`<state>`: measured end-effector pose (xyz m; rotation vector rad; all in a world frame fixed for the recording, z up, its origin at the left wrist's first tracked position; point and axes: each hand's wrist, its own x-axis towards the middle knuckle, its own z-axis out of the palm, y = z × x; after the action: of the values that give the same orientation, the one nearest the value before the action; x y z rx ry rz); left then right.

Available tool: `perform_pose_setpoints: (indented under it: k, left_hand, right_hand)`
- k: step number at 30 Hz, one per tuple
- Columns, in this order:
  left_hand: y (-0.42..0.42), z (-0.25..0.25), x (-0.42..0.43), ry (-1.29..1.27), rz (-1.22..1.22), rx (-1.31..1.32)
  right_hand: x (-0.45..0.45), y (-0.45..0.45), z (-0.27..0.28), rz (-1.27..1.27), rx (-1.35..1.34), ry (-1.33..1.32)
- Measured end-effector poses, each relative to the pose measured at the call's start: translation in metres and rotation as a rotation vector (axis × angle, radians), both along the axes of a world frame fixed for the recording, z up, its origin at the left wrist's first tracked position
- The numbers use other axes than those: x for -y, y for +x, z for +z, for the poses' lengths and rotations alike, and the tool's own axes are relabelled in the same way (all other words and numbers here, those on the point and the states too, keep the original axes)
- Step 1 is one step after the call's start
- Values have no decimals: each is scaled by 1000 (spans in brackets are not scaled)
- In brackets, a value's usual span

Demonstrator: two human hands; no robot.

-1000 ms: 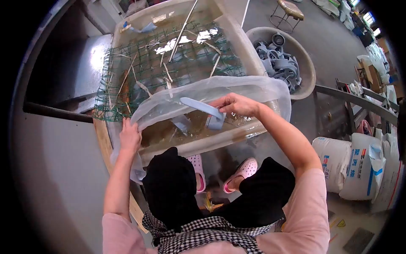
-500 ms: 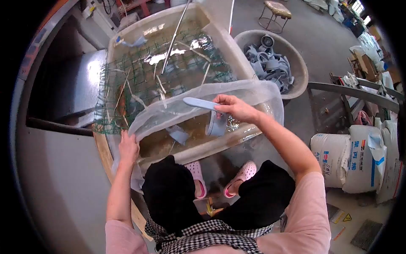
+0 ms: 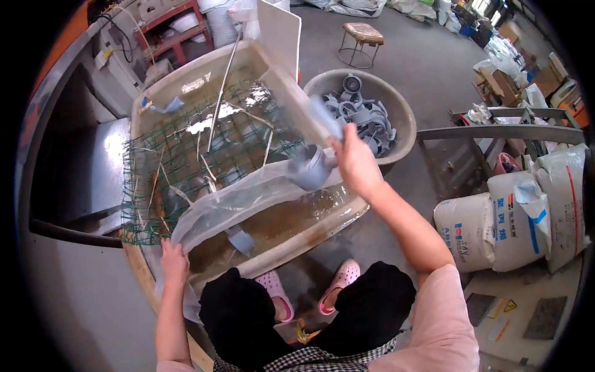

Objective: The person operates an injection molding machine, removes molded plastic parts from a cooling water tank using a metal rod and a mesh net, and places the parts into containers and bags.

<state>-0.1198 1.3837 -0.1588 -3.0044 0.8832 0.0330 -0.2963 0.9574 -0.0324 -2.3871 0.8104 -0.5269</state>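
My right hand (image 3: pixel 358 161) is closed on a grey plastic part (image 3: pixel 310 168) with a round cup-like end and a long flat handle, smeared by motion. It hangs over the right side of a large water tub (image 3: pixel 291 255). At the tub's near left corner, my left hand (image 3: pixel 175 260) grips the edge of a translucent white sheet (image 3: pixel 248 191) stretched across the water. A similar grey part (image 3: pixel 240 240) lies in the water on the near side of the sheet. Beyond the sheet, green netting (image 3: pixel 167 146) with pale strips covers the water.
Right of the tub stands a round basin (image 3: pixel 406 127) piled with grey plastic parts (image 3: pixel 359 111). A metal rod (image 3: pixel 223 93) leans in the tub. Farther off are a stool (image 3: pixel 364 34), a metal frame (image 3: pixel 496 131) and full white sacks (image 3: pixel 517 214). A grey panel (image 3: pixel 80 297) borders the left.
My right hand has swung the grey part rightward and away from me, nearer the basin. My left hand stays on the sheet's edge. The camera view has shifted up and right.
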Motion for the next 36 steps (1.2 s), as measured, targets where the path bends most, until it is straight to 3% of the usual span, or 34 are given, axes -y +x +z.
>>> perform_pose_setpoints:
  k: [2, 3, 8, 10, 22, 23, 27, 30, 32, 36]
  left_hand:
    - [-1, 2, 0, -21, -1, -6]
    - [-1, 2, 0, -38, -2, -9]
    - [4, -3, -4, 14, -17, -19]
    - [6, -8, -7, 0, -24, -10]
    - [5, -12, -8, -48, -39, 50]
    - [7, -18, -14, -27, -43, 59]
    - [5, -11, -6, 6, 19, -1]
    - [5, -12, -11, -31, -54, 21]
    - [5, -11, -11, -10, -43, 38]
    - [7, -16, -11, -15, -60, 62]
  right_hand:
    - [23, -1, -13, -109, 118, 86]
    - [28, -5, -14, -136, 188, 285]
    - [44, -23, -56, -157, 318, 524]
    - [46, -36, -68, -136, 357, 991]
    - [85, -15, -104, -209, 564, 1215]
    - [75, -10, -94, -319, 623, 1183]
    - [71, -22, -119, -245, 612, 1246]
    - [61, -33, -128, -119, 435, 852]
    - [55, -36, -110, -251, 669, 1229]
    - [54, -44, -99, -266, 668, 1229]
